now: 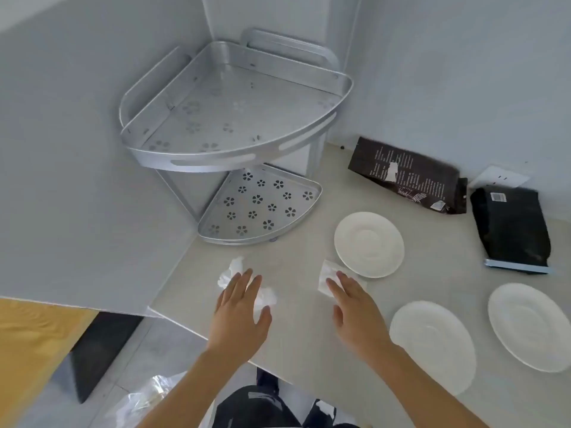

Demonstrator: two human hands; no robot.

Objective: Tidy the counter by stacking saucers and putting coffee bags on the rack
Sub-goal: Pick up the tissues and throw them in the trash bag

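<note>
Three white saucers lie apart on the counter: one [369, 244] in the middle, one [432, 344] near the front edge, one [533, 325] at the right. Two dark coffee bags lie flat by the back wall, a printed one [408, 176] and a black one [511, 228] with a blue clip. A silver two-tier corner rack [234, 118] stands in the corner, both shelves bare. My left hand [239, 313] hovers open over a crumpled white tissue [234, 268]. My right hand [355, 307] rests open, fingertips on a flat white wrapper [327, 274].
The counter's front edge [197, 332] runs diagonally under my wrists. A clear plastic bag [148, 400] lies on the floor below. A white wall socket [497, 177] sits behind the bags. The rack's lower shelf [262, 208] sits just beyond the tissue.
</note>
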